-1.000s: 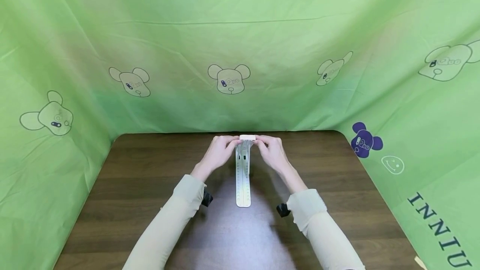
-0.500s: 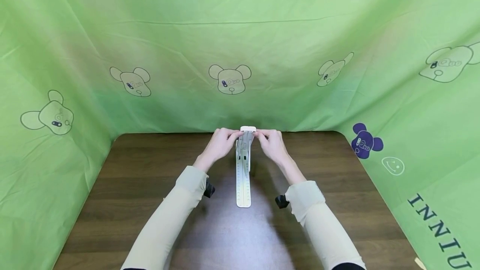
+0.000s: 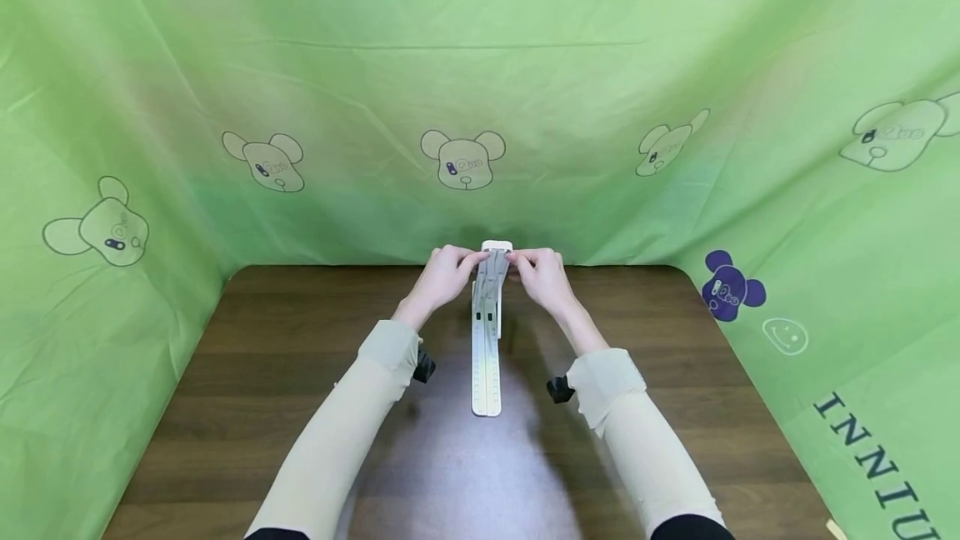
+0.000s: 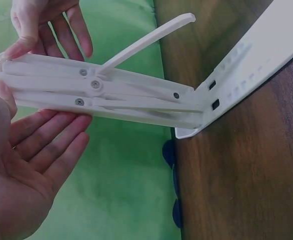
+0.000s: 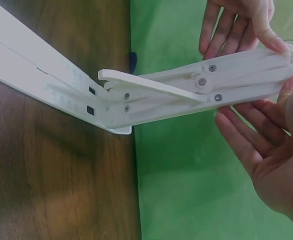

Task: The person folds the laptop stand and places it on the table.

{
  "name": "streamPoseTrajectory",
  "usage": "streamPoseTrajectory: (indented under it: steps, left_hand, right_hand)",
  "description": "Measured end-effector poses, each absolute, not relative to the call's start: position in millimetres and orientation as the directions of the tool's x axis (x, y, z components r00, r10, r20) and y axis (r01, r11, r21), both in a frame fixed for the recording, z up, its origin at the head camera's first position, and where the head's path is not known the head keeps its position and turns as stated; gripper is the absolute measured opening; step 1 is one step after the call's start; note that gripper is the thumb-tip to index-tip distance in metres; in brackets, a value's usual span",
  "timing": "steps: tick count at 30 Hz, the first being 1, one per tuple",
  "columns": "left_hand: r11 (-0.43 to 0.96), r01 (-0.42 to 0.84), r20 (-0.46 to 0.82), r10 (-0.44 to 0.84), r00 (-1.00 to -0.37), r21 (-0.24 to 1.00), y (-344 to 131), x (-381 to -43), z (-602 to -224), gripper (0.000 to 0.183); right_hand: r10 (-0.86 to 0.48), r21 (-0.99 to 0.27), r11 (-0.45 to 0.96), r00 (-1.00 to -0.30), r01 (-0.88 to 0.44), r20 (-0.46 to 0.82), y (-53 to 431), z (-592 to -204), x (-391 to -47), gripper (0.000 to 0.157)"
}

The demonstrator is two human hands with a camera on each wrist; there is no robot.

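A white folding stand (image 3: 486,373) has its long base flat on the table and its upper section (image 3: 492,277) raised from a hinge near the back. My left hand (image 3: 444,276) holds the top end from the left, thumb on the inner face and fingers along the edge. Opposite it, my right hand (image 3: 546,280) grips the same end from the right. In the left wrist view, a thin prop arm (image 4: 149,42) sticks out from the upper section, with small screws around its pivot. Two dark rectangular slots (image 5: 91,110) show in the base near the hinge.
The brown wooden table (image 3: 300,340) ends just behind the stand. A green cloth (image 3: 360,215) printed with bear heads hangs behind and at both sides. A small pale object (image 3: 836,530) lies by the table's right edge.
Both hands have moved away from me together, swinging the stand's upper section back and baring more of its inner face. The base has stayed in place.
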State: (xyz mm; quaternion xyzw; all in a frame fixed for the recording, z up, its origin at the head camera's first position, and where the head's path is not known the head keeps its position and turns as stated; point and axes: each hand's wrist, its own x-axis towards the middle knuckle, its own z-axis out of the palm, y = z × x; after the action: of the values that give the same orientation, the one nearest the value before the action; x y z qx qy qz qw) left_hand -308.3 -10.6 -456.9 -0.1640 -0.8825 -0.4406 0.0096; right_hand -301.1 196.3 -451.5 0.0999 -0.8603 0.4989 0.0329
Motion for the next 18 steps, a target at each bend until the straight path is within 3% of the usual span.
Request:
streamPoseTrajectory:
  steps: [18]
  left_hand:
    - [0.527,0.258,0.129,0.27,-0.954,0.81,-10.4,-302.1,-457.4,0.047]
  right_hand:
    - [-0.184,-0.803,0.55,-0.971,-0.232,0.155,205.4,-451.4,-296.3,0.033]
